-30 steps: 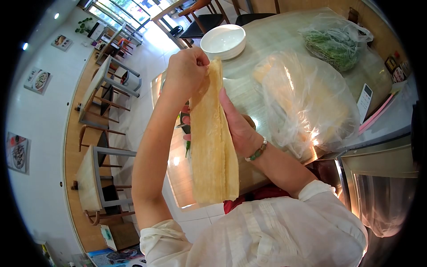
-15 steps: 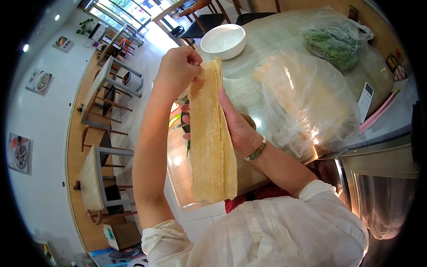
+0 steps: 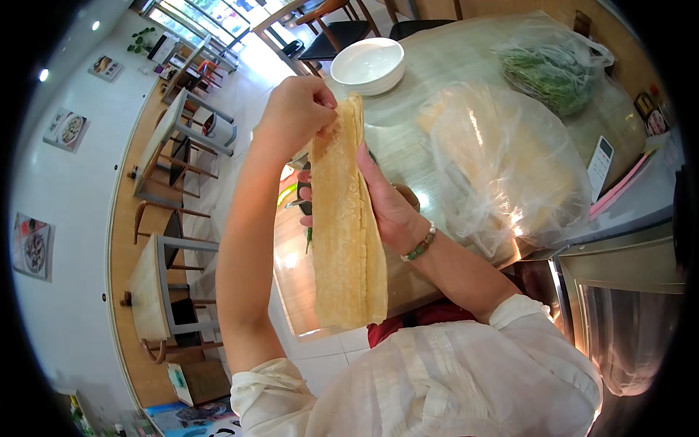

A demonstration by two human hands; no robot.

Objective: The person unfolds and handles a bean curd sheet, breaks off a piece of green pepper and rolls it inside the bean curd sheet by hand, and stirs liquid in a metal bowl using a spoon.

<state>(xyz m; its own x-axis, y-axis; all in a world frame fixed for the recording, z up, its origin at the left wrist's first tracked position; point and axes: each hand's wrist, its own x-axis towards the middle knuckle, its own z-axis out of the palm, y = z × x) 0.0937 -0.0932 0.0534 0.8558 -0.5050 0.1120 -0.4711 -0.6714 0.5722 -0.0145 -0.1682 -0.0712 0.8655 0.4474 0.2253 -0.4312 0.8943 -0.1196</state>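
One folded yellow sheet (image 3: 341,233) is held above the near part of a table (image 3: 397,135), beside a bulging plastic bag (image 3: 510,167) and near a white bowl (image 3: 368,67). The left hand (image 3: 320,109), fingers curled, appears to pinch its far end; the right hand (image 3: 389,207) grips its middle from behind, thumb along one edge. A light pinch and steady support should, by all appearances, keep the folds even and untorn.

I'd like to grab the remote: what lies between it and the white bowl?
A large, bulging clear plastic bag lies between the remote and the white bowl, in the head view.
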